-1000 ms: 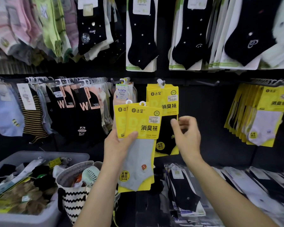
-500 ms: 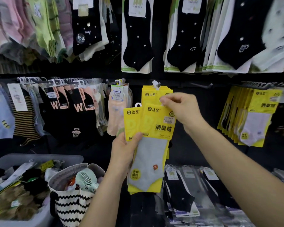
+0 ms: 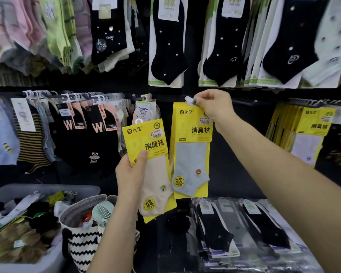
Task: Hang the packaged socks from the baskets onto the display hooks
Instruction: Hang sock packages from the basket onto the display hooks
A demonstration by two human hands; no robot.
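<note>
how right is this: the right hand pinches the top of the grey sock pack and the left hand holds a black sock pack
In the head view the left hand holds a beige sock pack, not a black one. The right hand does pinch the top of the grey sock pack.

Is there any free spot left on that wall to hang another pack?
The bare hook and dark panel between the grey-sock pack and the yellow packs on the right look free. The left rail and the top row are crowded.
</note>
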